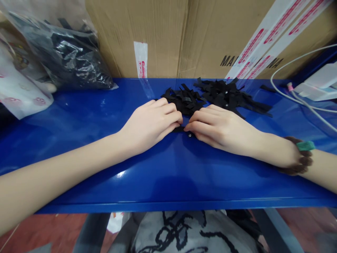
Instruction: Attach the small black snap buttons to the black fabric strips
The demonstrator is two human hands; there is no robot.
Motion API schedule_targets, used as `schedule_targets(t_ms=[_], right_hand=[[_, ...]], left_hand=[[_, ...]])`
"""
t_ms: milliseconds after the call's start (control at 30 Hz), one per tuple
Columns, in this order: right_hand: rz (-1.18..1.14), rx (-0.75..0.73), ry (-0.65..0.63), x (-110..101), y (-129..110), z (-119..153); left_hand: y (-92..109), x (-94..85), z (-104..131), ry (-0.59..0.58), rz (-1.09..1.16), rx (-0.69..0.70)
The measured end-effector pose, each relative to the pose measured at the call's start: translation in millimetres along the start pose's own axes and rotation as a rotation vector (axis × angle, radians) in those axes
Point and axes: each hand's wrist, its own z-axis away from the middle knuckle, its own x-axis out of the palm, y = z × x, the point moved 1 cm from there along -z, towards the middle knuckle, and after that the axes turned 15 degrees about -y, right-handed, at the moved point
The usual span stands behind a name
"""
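A short black fabric strip (179, 129) lies low over the blue table between my hands, with a small round metal piece like a snap at its right end. My left hand (152, 123) is closed, its fingertips pinching the strip's left part. From the other side, my right hand (222, 128) has its fingers bent together on the right end, beside the snap. Both hands cover much of the strip. Just beyond the fingers lies a pile of black fabric strips (184, 98). Another pile of strips (231, 95), some with metal snaps, spreads behind my right hand.
A big cardboard box (160, 31) with red-and-white tape stands along the back of the blue table (158, 182). At the back left is a clear plastic bag (76, 52) of black pieces. A white cable (279, 95) and a white device (318, 84) are at the right.
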Motion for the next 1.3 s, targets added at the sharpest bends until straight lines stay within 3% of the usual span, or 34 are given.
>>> schedule_targets(t_ms=[167,300,467,600,1000,1300], right_hand=[[-0.063,0.038,0.033,1.6,2.6,0.5],[-0.151,0.062,0.147,-4.1,0.6,2.2],[-0.141,0.028,0.228,-9.6,-6.8,6.5],[-0.151,0.088,0.269,-6.8,-6.5,7.8],[-0.130,0.115,0.248,-9.8,-5.1,4.7],[-0.104,0.084,0.151,-9.1,-4.3,2.9]], left_hand=[[4.5,-7.4,3.3,0.099,0.069,0.022],[10.0,-12.0,5.9,0.185,0.132,0.052],[12.5,-12.0,5.3,0.123,0.326,0.053],[12.5,-12.7,4.6,0.121,0.403,0.065],[11.0,-13.9,4.4,0.141,0.351,-0.003],[9.8,-19.1,7.5,0.221,0.384,-0.142]])
